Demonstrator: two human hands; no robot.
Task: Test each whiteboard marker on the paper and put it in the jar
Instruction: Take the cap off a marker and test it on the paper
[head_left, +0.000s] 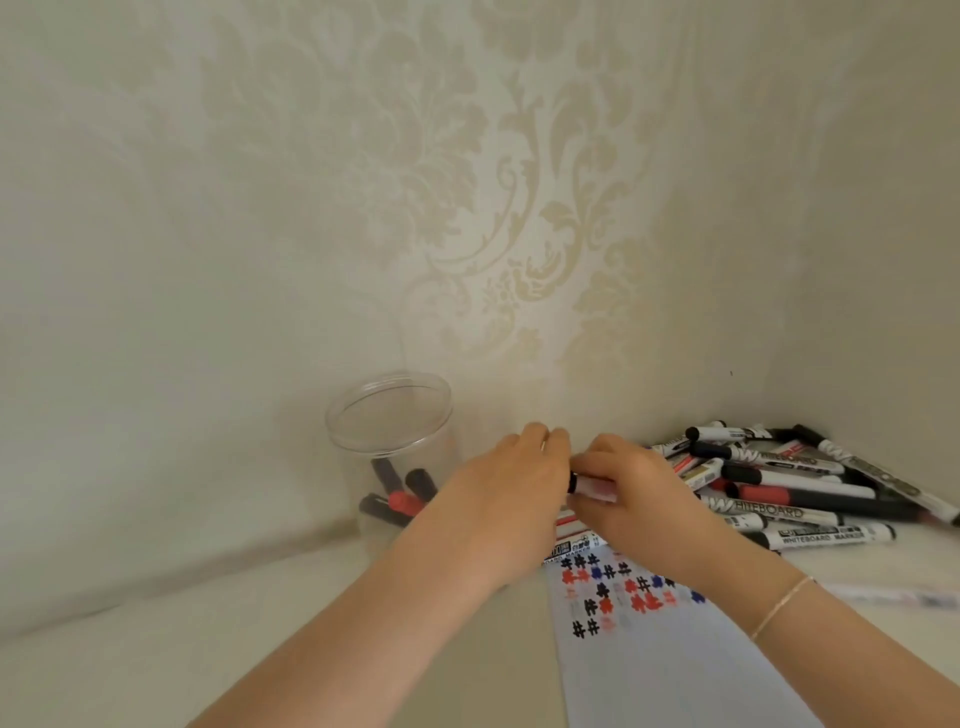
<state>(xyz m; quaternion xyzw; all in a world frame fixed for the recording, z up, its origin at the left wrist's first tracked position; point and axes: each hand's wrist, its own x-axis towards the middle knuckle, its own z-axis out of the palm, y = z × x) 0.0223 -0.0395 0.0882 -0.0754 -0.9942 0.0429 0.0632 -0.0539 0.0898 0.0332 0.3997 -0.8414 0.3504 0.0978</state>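
A clear plastic jar (389, 415) stands open by the wall, with several black and red markers lying at its bottom. My right hand (631, 491) grips a white whiteboard marker (592, 486) by its barrel. My left hand (511, 486) holds the marker's black end, fingers curled over it; the cap itself is hidden. Both hands meet just above the top edge of the white paper (670, 660), which carries rows of black, red and blue hash marks. A pile of markers (795, 483) lies at the right by the wall corner.
Two more markers (571, 540) lie at the paper's top edge under my hands. A blurred marker (893, 595) lies alone at the far right. Patterned wallpaper closes the back and right side. The white tabletop (208, 639) stretches to the left.
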